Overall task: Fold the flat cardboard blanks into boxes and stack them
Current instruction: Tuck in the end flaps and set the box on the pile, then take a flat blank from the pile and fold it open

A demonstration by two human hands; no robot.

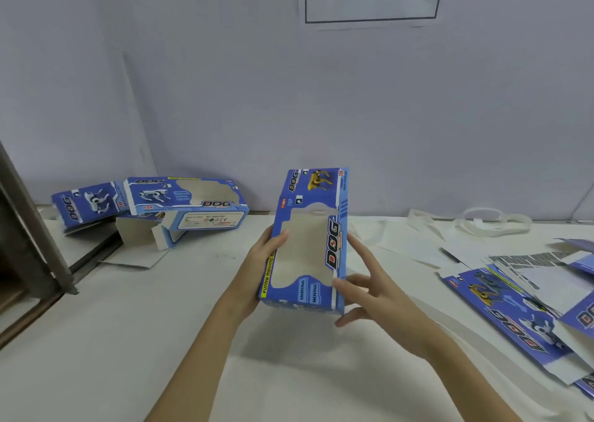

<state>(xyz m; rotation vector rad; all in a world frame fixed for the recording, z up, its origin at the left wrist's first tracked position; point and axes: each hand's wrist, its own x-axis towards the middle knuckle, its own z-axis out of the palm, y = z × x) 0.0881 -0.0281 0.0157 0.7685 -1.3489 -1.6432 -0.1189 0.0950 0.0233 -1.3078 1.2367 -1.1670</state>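
Left fingers [279, 238] curl over the left long edge of the blue printed cardboard box with a cut-out window [307, 245], thumb side hidden behind it; left hand [257, 270] grips that edge. Right fingers [345, 283] lie nearly straight and spread, tips touching the right edge and lower corner; right hand [373, 288] steadies, does not clasp. Box is held up off the white-covered table [160, 341], roughly centre, long axis running away from the person, window face up. Judged light: one hand carries it. Thin card, stiff along creases but the windowed panel likely bows or dents under pressure, so hold at long folded edges and corners, not across the window. Glossy print may slip. Folded blue boxes [186, 201] lie far left by the wall; flat blue cardboard blanks [508, 312] fan out at right.
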